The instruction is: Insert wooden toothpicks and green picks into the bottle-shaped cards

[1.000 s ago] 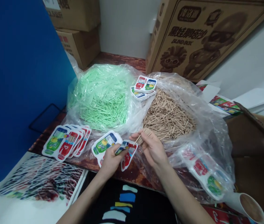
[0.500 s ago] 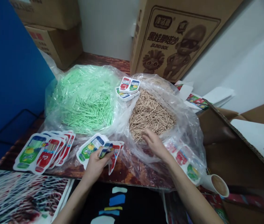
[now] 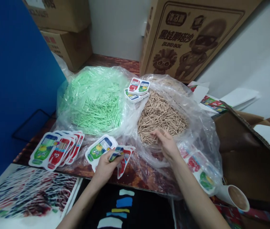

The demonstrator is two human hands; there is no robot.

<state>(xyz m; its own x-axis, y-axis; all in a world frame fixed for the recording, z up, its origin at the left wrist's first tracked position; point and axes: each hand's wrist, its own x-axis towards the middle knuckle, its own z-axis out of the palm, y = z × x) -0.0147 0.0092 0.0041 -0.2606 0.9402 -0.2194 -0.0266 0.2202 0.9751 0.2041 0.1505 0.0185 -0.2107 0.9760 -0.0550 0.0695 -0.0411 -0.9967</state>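
Observation:
My left hand [image 3: 105, 167] is closed on a jar-shaped printed card [image 3: 125, 159], red on its right part, held bent up above the table's front edge. Behind that hand lies another jar-shaped card [image 3: 99, 149], green and white. My right hand [image 3: 167, 143] reaches to the front of a heap of thin brown sticks [image 3: 163, 114] in a clear plastic bag. Its fingertips are drawn together at the sticks; what is between them is too small to make out. Left of this heap, thin light green sticks [image 3: 99, 111] fill a second clear bag.
Jar-shaped cards [image 3: 60, 149] fan out at the left. Two small cards [image 3: 137, 89] rest between the bags. A paper cup [image 3: 236, 197] lies tilted at the right, beside an open carton [image 3: 249, 159]. A large cardboard box [image 3: 194, 41] stands behind; a blue panel [image 3: 17, 79] borders the left.
The whole view has shifted, so things appear farther right. My right hand's fingers have drawn closer together at the brown sticks. My left hand keeps its hold on the card.

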